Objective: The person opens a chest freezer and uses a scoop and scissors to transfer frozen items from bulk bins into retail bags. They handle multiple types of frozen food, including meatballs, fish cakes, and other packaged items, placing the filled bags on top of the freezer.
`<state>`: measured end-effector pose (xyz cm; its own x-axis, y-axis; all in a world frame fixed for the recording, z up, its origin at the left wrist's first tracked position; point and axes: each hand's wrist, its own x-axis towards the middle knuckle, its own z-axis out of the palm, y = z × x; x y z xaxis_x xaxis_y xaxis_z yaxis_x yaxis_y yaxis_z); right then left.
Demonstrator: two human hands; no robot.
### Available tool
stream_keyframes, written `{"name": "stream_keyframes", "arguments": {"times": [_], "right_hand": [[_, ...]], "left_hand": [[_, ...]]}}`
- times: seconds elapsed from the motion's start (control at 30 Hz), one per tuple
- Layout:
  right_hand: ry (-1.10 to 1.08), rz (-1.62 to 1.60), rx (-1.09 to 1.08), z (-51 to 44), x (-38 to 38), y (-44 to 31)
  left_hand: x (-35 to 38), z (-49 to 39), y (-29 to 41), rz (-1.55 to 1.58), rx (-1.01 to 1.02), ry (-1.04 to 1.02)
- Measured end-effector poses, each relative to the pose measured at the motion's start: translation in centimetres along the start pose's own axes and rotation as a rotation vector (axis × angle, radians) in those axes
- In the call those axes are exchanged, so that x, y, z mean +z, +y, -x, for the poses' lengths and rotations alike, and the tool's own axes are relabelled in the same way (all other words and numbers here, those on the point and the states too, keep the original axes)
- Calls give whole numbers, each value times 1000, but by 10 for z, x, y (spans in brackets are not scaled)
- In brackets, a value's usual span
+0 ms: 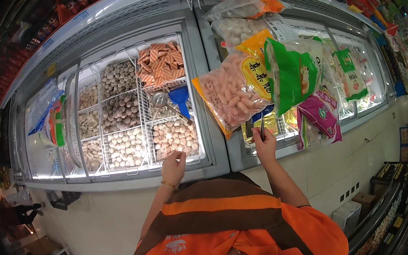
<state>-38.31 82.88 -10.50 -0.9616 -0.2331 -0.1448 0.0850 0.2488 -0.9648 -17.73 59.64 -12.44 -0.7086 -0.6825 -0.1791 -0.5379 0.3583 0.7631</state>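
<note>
My left hand is over the front edge of the freezer, fingers drawn together, with nothing visible in them. Just beyond it lie pale frozen balls in a wire compartment. A metal ladle and a blue plastic scoop rest in the compartment behind. My right hand grips a thin dark tool, perhaps scissors or a knife; its far end is hidden. Above that hand, a clear and yellow bag of small pink sausages lies against a green and white bag on the right freezer.
Compartments of dark frozen balls and orange-striped pieces fill the left freezer. A purple bag overhangs the right freezer's front. Further bags lie behind. At far left, a person is in the aisle.
</note>
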Motion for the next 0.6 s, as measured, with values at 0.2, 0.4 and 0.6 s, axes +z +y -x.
{"name": "stream_keyframes", "arguments": {"times": [0.2,0.4,0.6], "right_hand": [[-2,-53,-12,-7,-11,0],[119,-72,-53,-9,-30,3],[246,62,-62,-14,-36,8]], "left_hand": [[25,-11,17,109,1,-105],[47,-45,22,281,-40,-233],[56,-65,33,342,72,-362]]}}
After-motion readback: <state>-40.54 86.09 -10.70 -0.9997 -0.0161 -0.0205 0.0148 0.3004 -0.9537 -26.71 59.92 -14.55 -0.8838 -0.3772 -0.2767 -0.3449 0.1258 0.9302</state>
